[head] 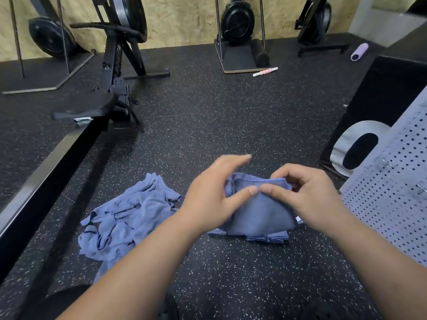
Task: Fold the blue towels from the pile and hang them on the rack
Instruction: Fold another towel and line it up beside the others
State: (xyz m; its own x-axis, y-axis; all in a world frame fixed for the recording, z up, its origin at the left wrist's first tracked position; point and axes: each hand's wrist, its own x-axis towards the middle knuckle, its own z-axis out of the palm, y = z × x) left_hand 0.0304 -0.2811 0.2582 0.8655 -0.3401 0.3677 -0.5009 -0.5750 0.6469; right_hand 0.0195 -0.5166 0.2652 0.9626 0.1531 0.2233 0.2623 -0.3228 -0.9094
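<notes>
A half-folded blue towel [258, 211] hangs between my hands above the floor. My right hand [307, 195] pinches its top edge with curled fingers and thumb. My left hand [215, 195] touches the towel's left side with its thumb, its fingers stretched out and blurred. Below the held towel lies a small stack of folded blue towels [265, 237] on the floor. A crumpled pile of blue towels [124, 218] lies to the left of my left forearm.
A white perforated panel [392, 199] stands at the right, with a black box [379, 98] behind it. A rowing machine rail [46, 176] runs along the left. Fan machines, a pink roller stick [265, 72] and a purple roller [359, 51] stand at the back.
</notes>
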